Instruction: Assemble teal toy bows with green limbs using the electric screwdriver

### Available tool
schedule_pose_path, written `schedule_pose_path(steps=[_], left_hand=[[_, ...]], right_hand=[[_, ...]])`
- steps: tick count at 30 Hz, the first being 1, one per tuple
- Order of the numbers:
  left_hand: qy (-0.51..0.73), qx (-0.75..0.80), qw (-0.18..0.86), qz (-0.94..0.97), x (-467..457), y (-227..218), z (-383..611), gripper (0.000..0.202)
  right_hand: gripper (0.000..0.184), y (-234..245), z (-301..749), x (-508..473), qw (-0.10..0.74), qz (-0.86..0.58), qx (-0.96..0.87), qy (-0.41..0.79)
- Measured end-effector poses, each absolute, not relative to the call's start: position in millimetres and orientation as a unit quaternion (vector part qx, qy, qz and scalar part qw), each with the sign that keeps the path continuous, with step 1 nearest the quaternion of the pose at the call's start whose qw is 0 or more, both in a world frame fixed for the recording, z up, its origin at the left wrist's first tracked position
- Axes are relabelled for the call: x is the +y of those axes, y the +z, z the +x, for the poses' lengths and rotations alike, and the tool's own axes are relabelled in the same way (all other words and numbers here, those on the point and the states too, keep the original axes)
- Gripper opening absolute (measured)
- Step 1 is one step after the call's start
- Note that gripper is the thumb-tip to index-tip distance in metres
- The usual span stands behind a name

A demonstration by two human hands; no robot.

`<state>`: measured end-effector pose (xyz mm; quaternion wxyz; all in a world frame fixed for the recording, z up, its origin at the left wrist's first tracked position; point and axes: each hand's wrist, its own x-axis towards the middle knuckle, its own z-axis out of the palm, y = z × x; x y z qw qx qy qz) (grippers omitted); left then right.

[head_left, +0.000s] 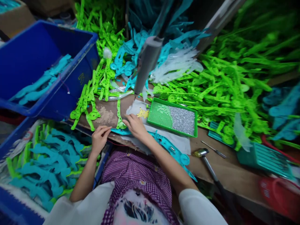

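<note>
A long blue plastic part [172, 147] lies along the front edge of the bench, passing under my right forearm. My left hand [101, 137] is closed in a pinch at its left tip. My right hand [136, 125] rests over the same part with curled fingers, its fingertips beside the round end of a light-green plastic part [118, 114]. Whatever is between those fingertips is too small to make out. Right of my hand, a green tray [153, 124] holds many small silvery metal pieces on a white cloth [186, 147] with a yellow printed figure.
A grey metal post [148, 62] slants down to the bench. Heaped green parts [225, 90] surround the back and right. A hammer [211, 167] and screwdriver [214, 150] lie at right, near a teal basket [264, 159]. Blue bins [82, 62] with plastic parts stand at left.
</note>
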<state>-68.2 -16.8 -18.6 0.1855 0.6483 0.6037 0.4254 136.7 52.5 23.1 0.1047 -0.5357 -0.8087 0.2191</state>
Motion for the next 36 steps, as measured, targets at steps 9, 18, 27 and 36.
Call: schedule_pose_path(steps=[9, 18, 27, 36], left_hand=[[0.579, 0.586, 0.029, 0.567, 16.8, 56.6, -37.2, 0.026], [0.293, 0.707, 0.116, 0.633, 88.7, 50.7, 18.6, 0.044], [0.416, 0.550, -0.010, 0.725, 47.0, 46.6, 46.4, 0.027], [0.398, 0.411, 0.106, 0.813, -1.2, 22.2, 110.1, 0.017]], right_hand=[[0.030, 48.7, 158.9, 5.6, 0.376, -0.543, -0.695, 0.284], [0.023, 55.7, 290.6, -78.5, 0.367, -0.670, -0.645, 0.017], [0.033, -8.1, 434.9, -175.8, 0.162, -0.802, -0.575, -0.032], [0.030, 58.6, 420.8, -78.9, 0.270, -0.737, -0.618, -0.045]])
